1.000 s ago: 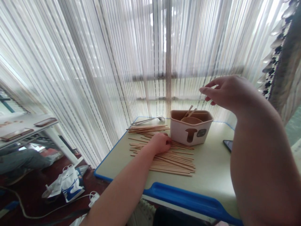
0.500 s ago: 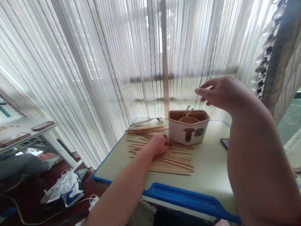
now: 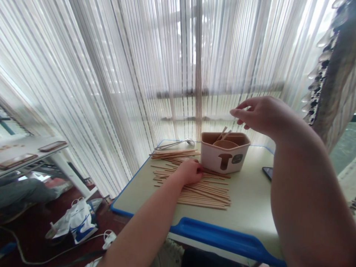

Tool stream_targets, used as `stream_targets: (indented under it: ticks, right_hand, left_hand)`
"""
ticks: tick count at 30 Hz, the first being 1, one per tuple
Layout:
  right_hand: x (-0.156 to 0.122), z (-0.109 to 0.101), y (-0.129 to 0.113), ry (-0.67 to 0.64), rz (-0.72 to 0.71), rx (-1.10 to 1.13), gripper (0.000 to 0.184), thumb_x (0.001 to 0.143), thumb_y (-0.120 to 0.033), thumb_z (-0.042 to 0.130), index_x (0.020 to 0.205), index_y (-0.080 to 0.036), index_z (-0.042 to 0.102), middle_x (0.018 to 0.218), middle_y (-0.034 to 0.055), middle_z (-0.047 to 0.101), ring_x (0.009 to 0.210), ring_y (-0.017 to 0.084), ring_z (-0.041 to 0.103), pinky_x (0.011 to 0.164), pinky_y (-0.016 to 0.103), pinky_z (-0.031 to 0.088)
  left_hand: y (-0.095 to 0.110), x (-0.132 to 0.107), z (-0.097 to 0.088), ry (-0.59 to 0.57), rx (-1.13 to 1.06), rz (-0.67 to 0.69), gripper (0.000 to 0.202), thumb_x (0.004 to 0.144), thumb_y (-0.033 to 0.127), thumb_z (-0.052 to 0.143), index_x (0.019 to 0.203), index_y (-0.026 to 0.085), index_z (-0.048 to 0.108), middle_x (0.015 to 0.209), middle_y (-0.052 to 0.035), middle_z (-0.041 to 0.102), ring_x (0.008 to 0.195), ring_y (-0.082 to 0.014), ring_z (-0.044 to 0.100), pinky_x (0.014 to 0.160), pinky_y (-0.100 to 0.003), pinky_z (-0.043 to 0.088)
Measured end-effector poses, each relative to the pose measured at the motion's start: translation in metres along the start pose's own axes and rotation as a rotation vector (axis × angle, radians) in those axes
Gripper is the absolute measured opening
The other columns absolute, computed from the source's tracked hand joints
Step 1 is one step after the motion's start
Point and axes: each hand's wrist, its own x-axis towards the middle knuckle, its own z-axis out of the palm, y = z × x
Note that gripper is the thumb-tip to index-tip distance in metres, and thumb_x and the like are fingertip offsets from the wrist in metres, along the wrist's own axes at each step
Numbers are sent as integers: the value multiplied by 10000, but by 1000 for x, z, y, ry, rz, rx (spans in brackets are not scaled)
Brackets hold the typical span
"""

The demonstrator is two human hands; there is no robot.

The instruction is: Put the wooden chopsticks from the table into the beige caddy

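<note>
My left hand rests knuckles-up on a spread of wooden sticks on a pale table. Its fingers curl down onto the sticks; what they grip is hidden. My right hand hovers above a beige divided holder, which has two sticks leaning in a back compartment. The right hand's fingers are loosely apart and hold nothing. A second bundle of sticks lies at the far left of the table.
A metal spoon lies at the table's far edge by the striped curtain. A dark phone sits right of the holder. The table's near edge has a blue rim. Bags and cables lie on the floor to the left.
My right hand has dropped a little lower toward the holder. The left hand stays on the sticks. The view has shifted slightly.
</note>
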Motion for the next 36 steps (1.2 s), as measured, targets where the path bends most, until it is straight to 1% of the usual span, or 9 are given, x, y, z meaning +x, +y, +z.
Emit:
stream_targets:
  ticks: [3, 7, 10, 15, 19, 21, 27, 31, 36]
  right_hand:
    - [-2, 0, -5, 12, 17, -34, 382, 755, -531, 509, 914, -229, 681, 655, 52, 631, 708, 227, 600, 674, 360, 452]
    - [-4, 1, -11, 39, 25, -88, 388, 736, -553, 516, 866, -229, 685, 668, 50, 630, 667, 212, 590, 618, 345, 449]
    - [-3, 2, -13, 16, 45, -106, 389, 740, -553, 507, 867, -230, 681, 677, 54, 631, 673, 211, 588, 624, 347, 444]
    - [0, 4, -12, -50, 63, -96, 391, 747, -544, 501, 903, -229, 672, 720, 67, 639, 747, 233, 591, 663, 362, 443]
    - [-1, 5, -12, -52, 73, -95, 420, 741, -564, 502, 917, -222, 669, 726, 71, 639, 743, 235, 591, 653, 365, 444]
    - [-2, 5, -13, -61, 83, -103, 428, 740, -572, 500, 910, -218, 670, 705, 68, 636, 717, 233, 590, 641, 367, 444]
    - [-2, 5, -14, -66, 63, -123, 423, 729, -590, 509, 890, -234, 671, 668, 68, 632, 719, 247, 588, 625, 369, 444]
    - [0, 7, -15, -116, 83, -175, 446, 724, -602, 503, 906, -229, 667, 705, 75, 636, 701, 239, 583, 625, 378, 439]
    - [2, 12, -19, -123, 74, -233, 468, 721, -613, 491, 914, -225, 667, 746, 84, 637, 709, 230, 576, 619, 365, 423]
  left_hand:
    - [0, 0, 1, -4, 22, 9, 205, 717, 295, 530, 821, 212, 685, 835, -34, 638, 804, -191, 582, 765, -286, 464]
    - [1, 0, -1, -7, 49, 45, 188, 691, 341, 570, 772, 204, 670, 830, -40, 630, 822, -210, 566, 770, -304, 458]
    - [3, -1, -3, -16, 59, 47, 184, 673, 351, 590, 747, 195, 655, 823, -43, 625, 821, -210, 560, 773, -304, 454]
    - [6, -2, -5, -55, 29, 16, 160, 671, 310, 584, 773, 195, 627, 769, -24, 626, 747, -188, 567, 689, -276, 449]
    - [6, -2, -5, -66, 15, -4, 153, 674, 292, 580, 790, 197, 610, 778, -18, 631, 731, -180, 571, 651, -259, 436]
    - [6, -2, -5, -32, 40, -6, 127, 685, 270, 573, 786, 198, 601, 778, -17, 632, 734, -181, 575, 659, -262, 437]
    - [8, -2, -8, 146, 81, 4, 106, 772, 237, 542, 845, 194, 606, 855, -26, 645, 794, -174, 592, 726, -264, 449]
    - [8, -1, -9, 236, 89, -6, 159, 849, 268, 481, 858, 195, 622, 829, -35, 647, 787, -166, 598, 731, -264, 454]
    - [5, 0, -9, 390, 63, 25, 223, 898, 292, 422, 886, 187, 619, 853, -46, 646, 812, -154, 598, 755, -258, 457]
